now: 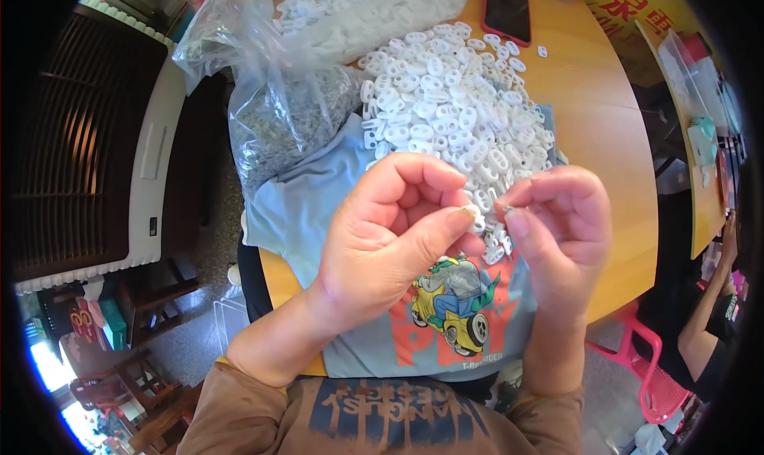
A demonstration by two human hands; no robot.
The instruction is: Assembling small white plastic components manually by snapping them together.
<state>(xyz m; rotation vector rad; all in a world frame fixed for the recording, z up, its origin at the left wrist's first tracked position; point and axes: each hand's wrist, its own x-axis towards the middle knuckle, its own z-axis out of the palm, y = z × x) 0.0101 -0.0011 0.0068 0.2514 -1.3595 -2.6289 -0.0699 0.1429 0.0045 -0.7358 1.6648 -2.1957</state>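
My left hand (390, 232) pinches a small white oval plastic piece with holes (477, 219) between thumb and fingertips. Close beside it, my right hand (563, 231) is closed in a pinch. A tiny metallic-looking bit (508, 208) shows at its fingertips, too small to name. Both hands are above a grey-blue T-shirt (358, 328) with a cartoon scooter print, spread over the table edge. Just beyond my fingers, a heap of the same white oval plastic pieces (446, 97) lies on the cloth, with a few loose ones near my hands.
A clear plastic bag (294, 121) of small greyish parts sits left of the heap. Behind it lies another bag of white pieces (374, 21). A phone in a red case (507, 16) rests on the wooden table (605, 137). A pink chair (656, 375) stands at right, near another person's arm (708, 320).
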